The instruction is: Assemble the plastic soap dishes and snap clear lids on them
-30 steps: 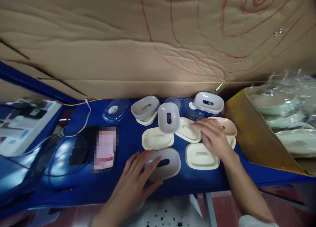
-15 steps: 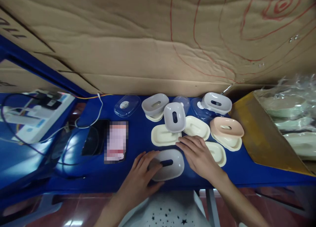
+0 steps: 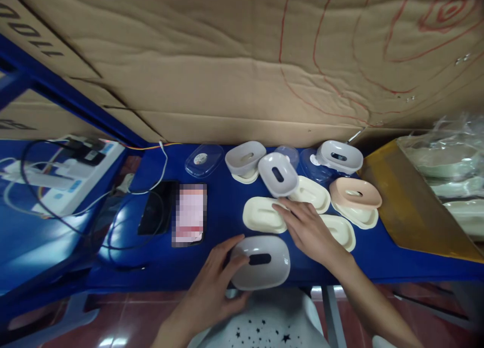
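Note:
My left hand (image 3: 217, 280) grips the left side of a glossy grey slotted soap dish (image 3: 278, 267), an oval slot showing in its bottom, near the table's front edge. Just behind it lies a shallow cream tray (image 3: 260, 214). The fingers of my right hand (image 3: 308, 232) are closed over that tray's right end, fingertips on its rim; the thumb is hidden. Another grey slotted dish (image 3: 273, 184) leans at an angle behind the tray, against a second cream tray (image 3: 312, 194). A third cream tray (image 3: 342, 232) is partly covered by my right forearm.
Grey dishes (image 3: 245, 159) and a peach dish (image 3: 355, 191) stand farther back, with clear plastic lids (image 3: 204, 160). A cardboard box (image 3: 393, 207) of wrapped pale-green pieces is at right. Phones (image 3: 191, 214), cables and a power strip (image 3: 81, 174) occupy the left.
The cream tray under my right hand has slid toward me. The grey dish in my left hand has come closer and tilted. The leaning grey dish has turned. The view has shifted slightly.

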`<state>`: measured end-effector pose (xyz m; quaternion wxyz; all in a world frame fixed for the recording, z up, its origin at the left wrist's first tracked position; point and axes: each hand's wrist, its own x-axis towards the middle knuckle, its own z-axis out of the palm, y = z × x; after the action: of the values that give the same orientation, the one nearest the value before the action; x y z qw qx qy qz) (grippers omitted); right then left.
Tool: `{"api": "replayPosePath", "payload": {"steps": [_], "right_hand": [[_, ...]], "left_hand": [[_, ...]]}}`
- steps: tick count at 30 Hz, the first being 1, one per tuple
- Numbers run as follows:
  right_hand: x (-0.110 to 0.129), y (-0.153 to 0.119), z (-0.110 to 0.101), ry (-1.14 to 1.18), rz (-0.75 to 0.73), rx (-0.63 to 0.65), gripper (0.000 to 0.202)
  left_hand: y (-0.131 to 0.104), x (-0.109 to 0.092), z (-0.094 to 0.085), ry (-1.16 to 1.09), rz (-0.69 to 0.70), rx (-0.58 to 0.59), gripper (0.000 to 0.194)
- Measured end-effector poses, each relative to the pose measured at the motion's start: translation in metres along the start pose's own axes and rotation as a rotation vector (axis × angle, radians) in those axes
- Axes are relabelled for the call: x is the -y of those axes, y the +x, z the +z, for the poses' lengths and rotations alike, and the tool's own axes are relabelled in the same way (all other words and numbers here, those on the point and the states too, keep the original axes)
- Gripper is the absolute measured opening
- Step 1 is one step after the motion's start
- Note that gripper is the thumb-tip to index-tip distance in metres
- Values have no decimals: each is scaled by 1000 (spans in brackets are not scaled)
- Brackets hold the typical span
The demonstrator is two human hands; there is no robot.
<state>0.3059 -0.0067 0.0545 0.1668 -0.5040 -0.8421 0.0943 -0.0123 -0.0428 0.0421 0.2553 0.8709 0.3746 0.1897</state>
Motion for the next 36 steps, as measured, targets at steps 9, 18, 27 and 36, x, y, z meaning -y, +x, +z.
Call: {"api": "replayPosePath", "payload": {"steps": [9,18,27,36], "right_hand": [[-15,-12,5,92,138,-232,59],[22,-38,37,60,142,-218,42],[21,-41,36,-54,65,-207,30],[17,-36,24,-16,73,-110,32]], "left_hand": [[73,26,10,68,39,-165,42],[86,34,10,-14,32,22,65],[69,39,22,16,-81,10,98],[74,29,11,95,-40,69,80]]}}
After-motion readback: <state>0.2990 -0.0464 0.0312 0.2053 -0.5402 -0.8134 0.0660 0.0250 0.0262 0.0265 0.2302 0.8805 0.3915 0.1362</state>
